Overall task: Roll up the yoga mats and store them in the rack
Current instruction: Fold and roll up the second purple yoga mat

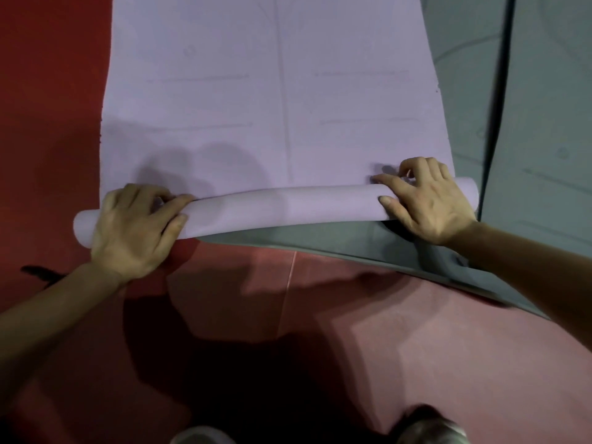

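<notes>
A lilac yoga mat (272,91) lies flat on the floor, stretching away from me. Its near end is wound into a thin roll (282,206) lying crosswise. My left hand (134,225) presses on the roll's left end, fingers curled over it. Over the right end lies my right hand (423,200), thumb on the near side and fingertips on the far side. A grey mat (320,240) lies under the lilac one and sticks out toward me below the roll.
More grey mat (544,107) lies to the right, with a dark seam running down it. Red floor (48,107) shows at left, and a pink mat (400,331) lies in front of me. Shoe tips (426,427) show at the bottom edge.
</notes>
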{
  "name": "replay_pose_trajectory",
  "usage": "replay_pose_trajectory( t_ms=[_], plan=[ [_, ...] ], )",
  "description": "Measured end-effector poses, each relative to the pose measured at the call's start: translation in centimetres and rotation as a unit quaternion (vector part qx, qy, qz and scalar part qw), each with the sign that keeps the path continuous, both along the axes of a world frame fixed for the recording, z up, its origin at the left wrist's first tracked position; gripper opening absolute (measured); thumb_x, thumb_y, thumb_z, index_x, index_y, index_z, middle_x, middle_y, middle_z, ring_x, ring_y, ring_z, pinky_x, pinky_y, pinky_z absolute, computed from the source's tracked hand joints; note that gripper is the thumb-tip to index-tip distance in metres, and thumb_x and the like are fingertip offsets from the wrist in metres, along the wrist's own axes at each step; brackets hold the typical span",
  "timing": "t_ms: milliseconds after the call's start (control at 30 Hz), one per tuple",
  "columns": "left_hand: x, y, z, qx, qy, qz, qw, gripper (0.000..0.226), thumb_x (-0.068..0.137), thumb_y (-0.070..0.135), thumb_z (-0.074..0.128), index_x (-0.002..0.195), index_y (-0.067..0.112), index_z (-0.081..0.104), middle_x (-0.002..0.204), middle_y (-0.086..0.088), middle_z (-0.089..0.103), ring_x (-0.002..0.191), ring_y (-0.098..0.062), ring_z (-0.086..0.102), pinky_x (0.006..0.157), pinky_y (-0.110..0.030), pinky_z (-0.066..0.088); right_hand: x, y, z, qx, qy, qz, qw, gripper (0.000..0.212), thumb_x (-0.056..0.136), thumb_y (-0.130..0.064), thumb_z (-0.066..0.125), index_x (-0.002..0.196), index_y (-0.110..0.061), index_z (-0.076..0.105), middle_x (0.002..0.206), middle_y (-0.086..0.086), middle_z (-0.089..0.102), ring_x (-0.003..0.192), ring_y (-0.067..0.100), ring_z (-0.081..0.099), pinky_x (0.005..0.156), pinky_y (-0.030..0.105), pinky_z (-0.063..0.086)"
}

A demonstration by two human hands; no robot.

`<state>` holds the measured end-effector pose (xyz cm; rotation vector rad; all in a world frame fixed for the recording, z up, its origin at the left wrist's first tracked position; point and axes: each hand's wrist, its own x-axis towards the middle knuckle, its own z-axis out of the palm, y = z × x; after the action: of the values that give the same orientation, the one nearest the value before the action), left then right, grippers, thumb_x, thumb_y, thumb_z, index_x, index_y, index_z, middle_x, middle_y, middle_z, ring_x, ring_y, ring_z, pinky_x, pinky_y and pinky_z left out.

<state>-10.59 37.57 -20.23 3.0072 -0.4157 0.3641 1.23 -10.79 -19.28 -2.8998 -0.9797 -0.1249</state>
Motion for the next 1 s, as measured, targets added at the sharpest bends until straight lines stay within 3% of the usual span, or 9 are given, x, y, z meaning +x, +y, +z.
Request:
replay_pose_trajectory(
  t_ms=[133,267,333,400,467,600,700,833,1000],
  plan=[
    [0.8,0.0,0.3,0.014,-0.030,0.002,0.999,0.040,0.106,0.038,0.048,0.132,0.014,0.067,0.097,-0.011,0.069,0.086,-0.037,0.064,0.081,-0.050,0.042,-0.2,0.2,-0.3,0.018,-0.038,-0.042,0.998,0.055,0.104,-0.057,0.042,0.129,-0.011,0.062,0.103,0.017,0.058,0.091,0.040,0.053,0.086,0.051,0.042],
    [0.1,-1.1,0.3,-0.048,-0.050,0.109,0.992,0.038,0.100,0.040,0.064,0.108,0.004,0.071,0.093,-0.014,0.075,0.081,-0.037,0.068,0.075,-0.047,0.049,-1.5,0.4,0.0,0.063,-0.054,-0.070,0.994,0.045,0.106,-0.053,0.050,0.120,-0.016,0.071,0.099,0.009,0.067,0.086,0.038,0.055,0.080,0.049,0.048],
    [-0.6,-1.3,-0.4,-0.067,-0.069,0.109,0.989,0.034,0.103,0.036,0.062,0.105,0.004,0.074,0.099,-0.014,0.077,0.086,-0.037,0.071,0.083,-0.047,0.053,-2.2,-0.4,0.0,0.068,-0.040,-0.055,0.995,0.046,0.103,-0.053,0.056,0.128,-0.017,0.069,0.109,0.009,0.069,0.096,0.039,0.058,0.096,0.051,0.048],
    [-1.2,-0.8,-0.9,-0.082,-0.069,0.077,0.991,0.032,0.104,0.029,0.060,0.111,0.002,0.075,0.111,-0.014,0.076,0.098,-0.035,0.073,0.100,-0.050,0.050,-2.8,-1.4,-0.2,0.047,-0.021,-0.046,0.998,0.057,0.095,-0.056,0.063,0.140,-0.021,0.063,0.124,0.007,0.068,0.115,0.036,0.059,0.116,0.053,0.035],
    [-1.9,0.1,-0.9,-0.055,-0.041,0.047,0.997,0.036,0.104,0.031,0.058,0.125,0.004,0.071,0.124,-0.014,0.072,0.111,-0.035,0.070,0.110,-0.058,0.040,-3.0,-2.0,-0.5,0.030,-0.014,-0.048,0.998,0.062,0.095,-0.059,0.059,0.146,-0.024,0.057,0.133,0.005,0.066,0.126,0.034,0.057,0.120,0.055,0.027],
    [-2.0,1.2,-0.4,0.007,0.018,0.027,0.999,0.059,0.096,0.052,0.059,0.137,0.011,0.063,0.131,-0.012,0.068,0.117,-0.036,0.064,0.108,-0.058,0.035,-1.8,-1.5,0.0,0.022,-0.009,-0.035,0.999,0.060,0.099,-0.060,0.049,0.145,-0.022,0.057,0.128,0.006,0.066,0.115,0.037,0.059,0.110,0.054,0.036],
    [-0.8,1.6,0.7,-0.013,0.033,0.017,0.999,0.057,0.097,0.054,0.057,0.135,0.012,0.065,0.121,-0.013,0.071,0.102,-0.039,0.067,0.089,-0.053,0.047,-0.7,-1.3,0.7,0.025,-0.005,-0.020,0.999,0.057,0.103,-0.061,0.040,0.136,-0.020,0.060,0.115,0.004,0.067,0.098,0.036,0.058,0.090,0.048,0.043],
    [-0.5,1.3,2.6,-0.016,0.036,0.022,0.999,0.050,0.097,0.048,0.054,0.129,0.013,0.070,0.111,-0.012,0.074,0.089,-0.039,0.069,0.072,-0.047,0.044,-0.1,-1.6,1.7,0.012,0.011,-0.013,1.000,0.055,0.104,-0.059,0.037,0.136,-0.019,0.059,0.108,0.005,0.067,0.091,0.036,0.056,0.085,0.048,0.044],
    [-1.4,1.2,2.9,-0.027,0.125,0.002,0.992,0.057,0.100,0.055,0.042,0.131,0.015,0.067,0.111,-0.010,0.074,0.093,-0.038,0.069,0.079,-0.051,0.053,-2.3,-2.8,1.4,0.015,0.023,-0.020,0.999,0.057,0.101,-0.059,0.042,0.136,-0.017,0.059,0.107,0.006,0.067,0.092,0.036,0.057,0.086,0.048,0.043]
  ],
)
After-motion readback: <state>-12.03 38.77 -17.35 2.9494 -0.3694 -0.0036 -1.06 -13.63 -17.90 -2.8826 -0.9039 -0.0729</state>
